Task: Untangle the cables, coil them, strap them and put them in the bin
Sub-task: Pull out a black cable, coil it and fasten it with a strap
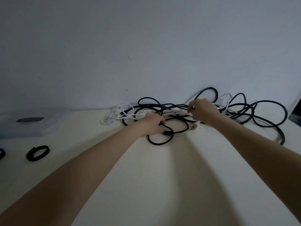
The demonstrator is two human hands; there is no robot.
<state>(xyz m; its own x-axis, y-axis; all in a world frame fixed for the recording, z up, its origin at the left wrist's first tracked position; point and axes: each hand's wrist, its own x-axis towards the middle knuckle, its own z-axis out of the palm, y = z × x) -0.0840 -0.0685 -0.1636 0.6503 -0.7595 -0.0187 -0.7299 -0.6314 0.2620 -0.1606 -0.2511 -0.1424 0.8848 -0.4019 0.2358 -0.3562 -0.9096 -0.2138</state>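
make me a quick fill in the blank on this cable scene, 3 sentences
1. The left hand grips a cable coloured ____.
2. The rolled strap lies on the table to the ____ of both hands.
3. The right hand pinches into the tangle, which lies against the ____.

Missing words: black; left; wall

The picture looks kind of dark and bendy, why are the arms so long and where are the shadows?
Head view: dim, soft light; the wide lens stretches both forearms and bows the table edge. Grey shadows fan toward the camera from the left hand and right hand. The cables look a little soft, and the bin at the left is blurry.
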